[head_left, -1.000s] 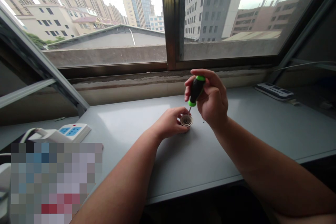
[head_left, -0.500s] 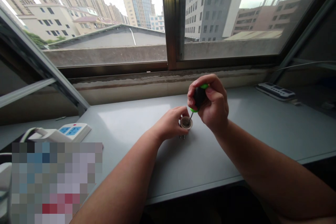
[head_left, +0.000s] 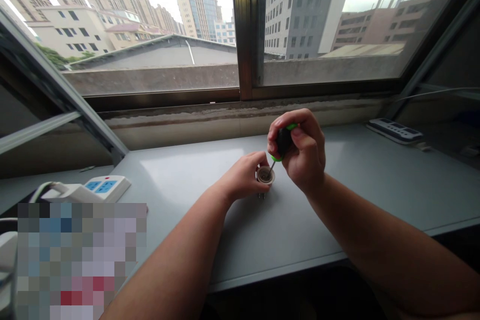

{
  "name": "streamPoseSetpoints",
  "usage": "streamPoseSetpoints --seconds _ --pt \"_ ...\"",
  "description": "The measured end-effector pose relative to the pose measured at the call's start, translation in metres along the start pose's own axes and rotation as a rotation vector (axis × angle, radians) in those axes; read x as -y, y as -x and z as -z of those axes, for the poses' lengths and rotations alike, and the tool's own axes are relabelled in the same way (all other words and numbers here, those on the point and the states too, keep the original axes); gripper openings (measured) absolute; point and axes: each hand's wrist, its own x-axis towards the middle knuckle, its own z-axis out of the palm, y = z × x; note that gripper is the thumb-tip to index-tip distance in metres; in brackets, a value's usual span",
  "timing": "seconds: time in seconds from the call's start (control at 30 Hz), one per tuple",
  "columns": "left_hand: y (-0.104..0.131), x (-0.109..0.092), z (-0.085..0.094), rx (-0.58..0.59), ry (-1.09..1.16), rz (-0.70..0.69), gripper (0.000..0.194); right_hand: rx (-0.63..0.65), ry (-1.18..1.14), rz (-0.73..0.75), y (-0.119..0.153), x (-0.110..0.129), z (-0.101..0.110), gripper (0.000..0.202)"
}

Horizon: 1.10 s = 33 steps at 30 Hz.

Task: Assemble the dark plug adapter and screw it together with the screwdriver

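My left hand (head_left: 245, 176) is closed around a small round lamp socket (head_left: 270, 180), pale beige with a hollow middle and its open end turned toward me. Metal prongs or screws show just below it, too small to tell which. Above and to the right, my right hand (head_left: 302, 152) wraps around a screwdriver (head_left: 284, 141) with a black and green handle. The screwdriver slants down to the left, and its thin metal shaft goes into the socket's opening. Where exactly the tip sits inside is hard to make out.
A light grey desk (head_left: 180, 210) lies under both hands, with a window beyond it. To the left is a white power strip (head_left: 112, 187) with blue outlets, a plug in it, and a blurred-out patch. Another power strip (head_left: 395, 131) lies at the right back.
Very little differs. My right hand and the screwdriver have shifted slightly, with the shaft still in the socket. My left hand keeps its hold.
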Motion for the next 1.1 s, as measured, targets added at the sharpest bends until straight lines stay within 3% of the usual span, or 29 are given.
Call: streamPoseSetpoints --seconds 0.2,0.47,0.73,0.9,1.03,1.1 --pt "0.0 -0.003 0.001 0.014 0.007 0.025 0.029 0.004 0.053 -0.003 0.002 -0.002 -0.002 0.012" --pt "0.0 -0.006 0.003 0.02 0.044 0.018 0.042 0.028 0.336 0.141 0.004 0.002 -0.001 0.017" --pt "0.002 -0.003 0.003 0.011 0.025 0.03 0.039 0.089 -0.008 -0.041 0.001 0.001 -0.002 0.015" --pt "0.001 -0.002 0.003 -0.014 -0.02 0.043 0.031 0.025 -0.05 -0.003 0.003 -0.003 -0.005 0.018" --pt "0.002 -0.003 0.003 -0.002 -0.055 0.041 0.035 -0.044 0.013 0.014 0.002 -0.008 -0.002 0.033" --pt "0.003 -0.003 0.004 -0.007 -0.077 0.047 0.035 -0.032 0.014 -0.024 0.002 -0.008 0.001 0.029"
